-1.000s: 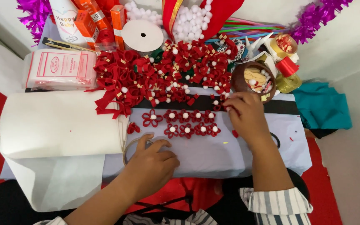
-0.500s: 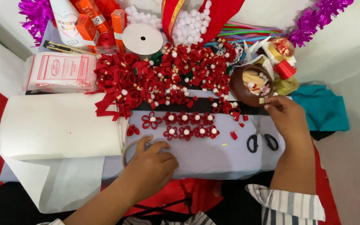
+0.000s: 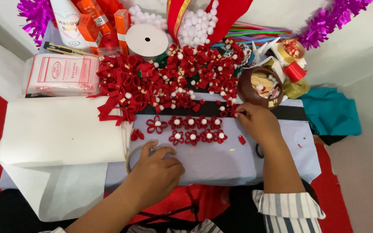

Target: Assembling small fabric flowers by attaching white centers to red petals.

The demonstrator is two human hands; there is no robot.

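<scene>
Two rows of small red felt flowers (image 3: 197, 129) with white pompom centres lie on a pale lilac sheet (image 3: 221, 159). My right hand (image 3: 259, 125) rests at the right end of the rows, fingertips pinched on a small red felt piece by the black strip (image 3: 294, 112). My left hand (image 3: 157, 167) lies flat on the sheet below the flowers, fingers over a thin ring (image 3: 131, 156). A big heap of red felt flowers (image 3: 169, 77) lies behind the rows.
A white paper roll (image 3: 61, 129) lies at left. A brown bowl (image 3: 260, 87) of bits, a white ribbon spool (image 3: 146, 40), orange boxes (image 3: 92, 23), white pompoms (image 3: 195, 19), purple tinsel (image 3: 329, 17) and teal cloth (image 3: 331, 110) ring the work. Scissors (image 3: 259, 150) peek from under my right wrist.
My right hand went out to the bowl at the right, then came back left to the end of the flower rows, covering the scissors again. My left hand stayed put.
</scene>
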